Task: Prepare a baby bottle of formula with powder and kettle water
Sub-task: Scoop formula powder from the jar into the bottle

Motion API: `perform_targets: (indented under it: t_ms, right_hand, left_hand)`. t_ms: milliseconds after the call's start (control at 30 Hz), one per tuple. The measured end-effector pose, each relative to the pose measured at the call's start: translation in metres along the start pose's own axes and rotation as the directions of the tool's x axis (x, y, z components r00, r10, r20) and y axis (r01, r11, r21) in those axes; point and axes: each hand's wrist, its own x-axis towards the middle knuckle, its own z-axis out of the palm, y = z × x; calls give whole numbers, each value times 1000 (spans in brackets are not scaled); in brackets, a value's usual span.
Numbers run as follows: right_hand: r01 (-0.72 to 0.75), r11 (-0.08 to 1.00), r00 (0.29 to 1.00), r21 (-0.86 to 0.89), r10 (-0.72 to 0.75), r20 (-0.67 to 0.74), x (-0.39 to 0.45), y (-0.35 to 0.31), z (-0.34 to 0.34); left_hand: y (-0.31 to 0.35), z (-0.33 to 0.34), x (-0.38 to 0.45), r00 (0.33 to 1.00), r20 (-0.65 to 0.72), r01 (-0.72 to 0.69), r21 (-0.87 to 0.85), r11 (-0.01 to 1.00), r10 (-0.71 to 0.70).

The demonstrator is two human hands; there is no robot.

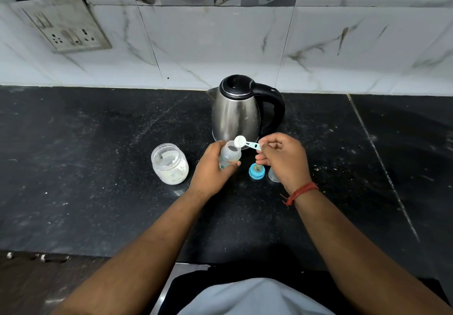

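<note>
The left hand (212,167) is wrapped around the open baby bottle (230,157), tilted toward one o'clock. The right hand (282,160) pinches the handle of a blue scoop (245,143); its powder-filled bowl sits at the bottle mouth's one o'clock edge, nine o'clock of the pinch. The kettle (239,111) stands at twelve o'clock, the powder jar (170,163) at nine.

Bottle (229,157): lower body hidden by left hand (210,170); label print too small to read. Clear cap (273,176): mostly behind right hand (282,160). Scoop (241,141) handle end covered by fingers. Socket plate (63,24) markings blurred. Both forearms cut off at bottom edge.
</note>
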Motion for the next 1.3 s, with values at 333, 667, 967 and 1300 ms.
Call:
perform_targets:
  t_ms: [333,667,967,1300]
  right_hand:
    - [440,749,892,-496,-429,145,-10,-12,18]
    - [646,531,749,-548,-578,324,-17,-27,23]
    - [703,475,688,-529,-645,333,-14,-25,20]
    - [687,542,700,-484,-672,241,-11,-17,18]
  left_hand:
    - [-3,-12,-3,1000,-22,-8,48,999,9]
    - [7,-22,-3,996,-60,-62,-10,998,61]
    - [12,-25,-2,995,-78,-70,-24,997,67]
    - [9,-24,0,995,-63,-78,-21,997,77]
